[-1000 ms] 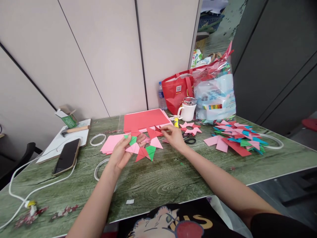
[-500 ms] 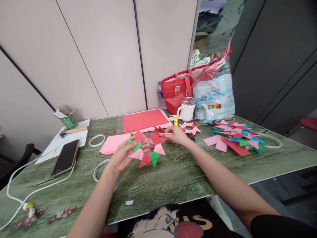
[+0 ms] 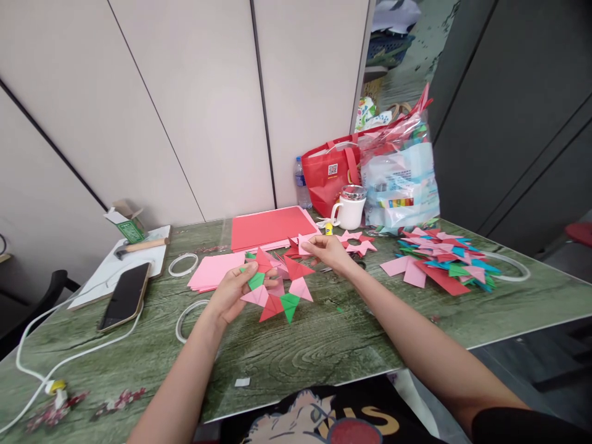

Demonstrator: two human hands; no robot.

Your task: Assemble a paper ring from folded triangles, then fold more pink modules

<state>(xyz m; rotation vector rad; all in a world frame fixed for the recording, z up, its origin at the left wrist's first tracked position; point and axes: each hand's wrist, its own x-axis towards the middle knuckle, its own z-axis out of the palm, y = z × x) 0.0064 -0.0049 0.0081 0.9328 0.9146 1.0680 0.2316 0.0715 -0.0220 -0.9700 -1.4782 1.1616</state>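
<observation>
Between thumb and fingers, my left hand (image 3: 235, 287) grips a ring of folded paper pieces (image 3: 274, 306) in pink, red and green, tilted above the table. My right hand (image 3: 329, 251) is closed in a pinch on a small pink folded paper piece (image 3: 305, 243), just beyond the ring's upper right side. Red folded pieces (image 3: 292, 249) show beside and below that pink piece. A yellow glue stick (image 3: 328, 229) stands partly hidden behind my right hand. Another paper ring (image 3: 355, 243), pink and red, lies to its right.
Red and pink sheets (image 3: 272, 227) and a pink stack (image 3: 215, 271) lie at the back. On the right is a heap of folded pieces (image 3: 446, 256). A white mug (image 3: 349, 209), red bag (image 3: 328, 179), tape rolls (image 3: 183, 264), phone (image 3: 124, 296) and hammer (image 3: 143, 245) surround the work area.
My right hand now holds a pink piece up, where red pieces showed at its fingertips before. The ring in my left hand has swung slightly down and right.
</observation>
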